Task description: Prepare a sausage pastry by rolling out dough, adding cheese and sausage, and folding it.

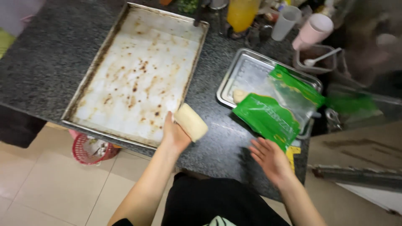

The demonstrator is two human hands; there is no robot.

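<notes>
Dough piece (191, 121), pale and oblong, lies at centre frame in the grasp of the left hand (175, 134), fingers curled round its lower end, just over the lower right corner of the large baking tray (138, 71). That tray, lined with stained, browned paper, fills the upper left and centre of the dark speckled counter (46, 62). Right hand (272, 159), lower right of centre, is spread flat with the palm up and holds nothing; it hovers just below the green plastic bag (272, 115). The bag lies half in, half out of the small steel tray (247, 73) at right of centre, and covers most of that tray's floor. A second pale dough piece (239, 95) shows at the bag's left edge, partly hidden by it. Along the top edge stand an orange bottle (242, 12), a grey cup (286, 21) and a pink cup (314, 30), all cut off by the frame. A clear container with a white spoon (320, 58) sits beside them. Upper right is blurred and hard to read. A red basket (93, 149) shows on the tiled floor at lower left, partly behind the counter edge.
</notes>
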